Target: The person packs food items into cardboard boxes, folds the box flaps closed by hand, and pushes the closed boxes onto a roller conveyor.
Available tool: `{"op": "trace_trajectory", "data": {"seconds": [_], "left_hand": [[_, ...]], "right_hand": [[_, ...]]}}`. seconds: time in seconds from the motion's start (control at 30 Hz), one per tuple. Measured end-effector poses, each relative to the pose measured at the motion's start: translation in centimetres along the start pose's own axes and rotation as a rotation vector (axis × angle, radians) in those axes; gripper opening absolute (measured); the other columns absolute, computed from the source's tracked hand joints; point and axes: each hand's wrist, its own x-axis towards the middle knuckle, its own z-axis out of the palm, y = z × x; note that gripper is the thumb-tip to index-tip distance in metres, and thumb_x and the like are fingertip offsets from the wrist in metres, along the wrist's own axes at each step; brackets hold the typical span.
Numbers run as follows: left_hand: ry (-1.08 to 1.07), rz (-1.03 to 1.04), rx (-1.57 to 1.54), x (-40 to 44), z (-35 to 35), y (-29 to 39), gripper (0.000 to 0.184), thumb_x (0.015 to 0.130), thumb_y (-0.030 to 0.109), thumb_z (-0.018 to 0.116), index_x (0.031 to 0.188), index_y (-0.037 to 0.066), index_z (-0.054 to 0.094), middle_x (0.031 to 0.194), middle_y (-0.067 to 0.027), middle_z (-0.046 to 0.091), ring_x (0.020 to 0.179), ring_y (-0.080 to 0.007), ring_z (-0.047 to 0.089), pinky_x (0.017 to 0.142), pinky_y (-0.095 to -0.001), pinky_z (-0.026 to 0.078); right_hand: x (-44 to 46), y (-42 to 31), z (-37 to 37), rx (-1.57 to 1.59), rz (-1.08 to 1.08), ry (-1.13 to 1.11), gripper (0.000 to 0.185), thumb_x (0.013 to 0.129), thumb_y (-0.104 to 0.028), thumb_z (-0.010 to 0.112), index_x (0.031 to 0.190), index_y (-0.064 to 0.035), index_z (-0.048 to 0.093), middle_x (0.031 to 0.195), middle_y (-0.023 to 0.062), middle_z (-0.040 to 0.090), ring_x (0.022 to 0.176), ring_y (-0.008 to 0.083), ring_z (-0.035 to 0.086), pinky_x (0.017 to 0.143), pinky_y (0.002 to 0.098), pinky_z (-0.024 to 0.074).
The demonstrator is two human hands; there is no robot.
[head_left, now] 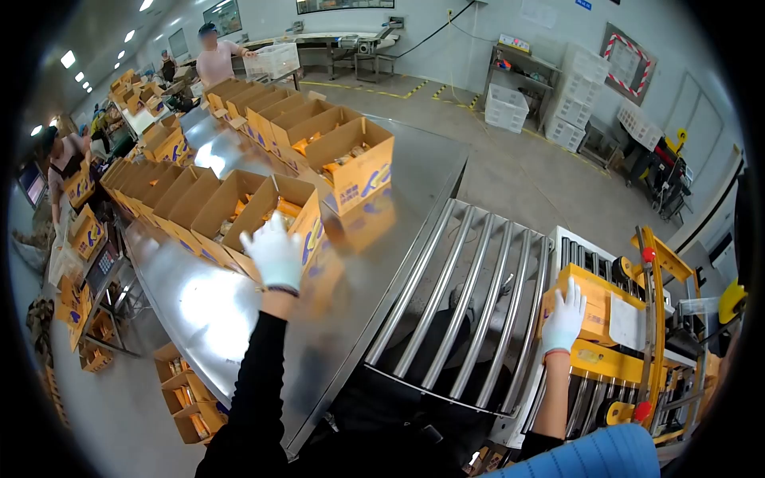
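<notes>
My left hand (272, 253), in a white glove, is spread over the near end of a row of open cartons. It is at the edge of an open cardboard box (312, 231) holding orange-wrapped packs (285, 209); whether it touches the box I cannot tell. My right hand (563, 320), also gloved, lies with fingers stretched against a closed orange carton (599, 307). That carton sits in a carton sealing machine (655, 319) with yellow rails, and a white label shows on its top.
Steel rollers (470, 303) bridge the metal table (422, 171) and the machine. A second row of open cartons (351, 163) stands farther back. Several filled boxes (190, 394) are below the table's left side. Co-workers (217, 60) stand at the far end, and white crates (575, 95) are stacked by the wall.
</notes>
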Motion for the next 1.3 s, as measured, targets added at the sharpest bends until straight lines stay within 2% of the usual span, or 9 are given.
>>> {"op": "trace_trajectory", "data": {"seconds": [0.13,0.27,0.37,0.53,0.6,0.77,0.9,1.2,1.3], "left_hand": [[-0.163,0.262,-0.004,-2.9,3.2,-1.4,0.014,0.087,0.022,0.063,0.078,0.015,0.070,0.074,-0.0089,0.067,0.068,-0.0321,0.065,0.087,-0.0482,0.049],[-0.183,0.456,-0.435,-7.4,-3.6,2.0,0.012,0.081,0.025,0.076,0.088,0.015,0.077,0.097,-0.0037,0.075,0.101,-0.0285,0.067,0.109,-0.0460,0.042],[-0.350,0.432,-0.845,-6.0,-6.2,2.3,0.019,0.076,0.021,0.084,0.088,0.010,0.077,0.144,-0.0140,0.059,0.133,-0.0377,0.054,0.115,-0.0435,0.038],[-0.981,0.258,-1.005,-0.3,0.2,7.9,0.033,0.088,0.033,0.075,0.098,0.002,0.069,0.126,-0.0110,0.067,0.109,-0.0315,0.065,0.091,-0.0395,0.051],[-1.012,0.271,-0.835,-0.1,2.3,9.7,0.035,0.087,0.035,0.076,0.099,0.003,0.069,0.120,-0.0079,0.068,0.107,-0.0318,0.064,0.089,-0.0408,0.051],[0.026,0.281,-0.708,-3.2,5.7,8.6,0.038,0.087,0.033,0.078,0.110,0.006,0.065,0.101,-0.0131,0.062,0.109,-0.0328,0.058,0.094,-0.0383,0.049],[-0.792,-0.504,-1.640,-6.2,10.3,4.8,0.057,0.094,0.032,0.074,0.135,-0.004,0.057,0.124,-0.0141,0.066,0.118,-0.0234,0.061,0.104,-0.0358,0.048],[-0.642,0.055,-1.441,-10.0,6.9,31.0,0.070,0.098,0.042,0.066,0.148,-0.002,0.046,0.140,-0.0230,0.056,0.129,-0.0318,0.055,0.107,-0.0404,0.046],[-1.795,0.283,-1.462,-6.7,4.2,31.7,0.075,0.093,0.049,0.069,0.145,-0.002,0.049,0.138,-0.0231,0.056,0.127,-0.0332,0.056,0.105,-0.0409,0.047]], "right_hand": [[-0.4,-7.9,0.6,1.020,0.017,-0.182,0.063,0.083,-0.009,0.074,0.141,-0.0001,0.054,0.139,0.0245,0.056,0.130,0.0390,0.055,0.112,0.0425,0.0443],[-0.1,-17.1,-3.3,0.823,-0.306,-0.086,0.114,0.071,-0.047,0.086,0.154,0.0052,0.029,0.155,0.0264,0.039,0.147,0.0458,0.031,0.122,0.0551,0.0206],[0.5,-19.6,-6.1,0.605,-0.552,-0.198,0.093,0.077,-0.046,0.083,0.151,-0.0059,0.043,0.157,0.0171,0.043,0.148,0.0379,0.034,0.123,0.0613,0.0146],[1.0,-15.1,-4.8,1.341,-0.305,-0.754,0.037,0.095,-0.036,0.069,0.122,-0.0107,0.074,0.129,0.0089,0.071,0.145,0.0297,0.044,0.127,0.0512,0.0088],[2.7,-15.4,-5.6,1.174,-0.322,-0.563,0.054,0.084,-0.027,0.079,0.132,-0.0071,0.066,0.133,0.0146,0.066,0.140,0.0352,0.047,0.126,0.0473,0.0189],[4.9,-19.0,-8.6,0.502,-0.416,0.026,0.098,0.067,-0.034,0.087,0.148,-0.0008,0.043,0.149,0.0195,0.046,0.135,0.0372,0.045,0.122,0.0573,0.0215],[-1.5,-18.9,-7.2,0.653,-0.487,-0.064,0.094,0.068,-0.040,0.087,0.143,0.0003,0.047,0.134,0.0175,0.053,0.131,0.0354,0.049,0.121,0.0601,0.0241],[0.0,-6.0,-4.5,0.130,-0.016,-0.134,0.113,0.063,-0.032,0.091,0.153,0.0045,0.032,0.156,0.0233,0.038,0.149,0.0401,0.029,0.127,0.0525,0.0155],[1.1,-2.0,-1.1,0.075,-0.003,-0.009,0.113,0.066,-0.035,0.089,0.153,0.0050,0.030,0.158,0.0242,0.035,0.149,0.0410,0.028,0.127,0.0522,0.0158]]}}
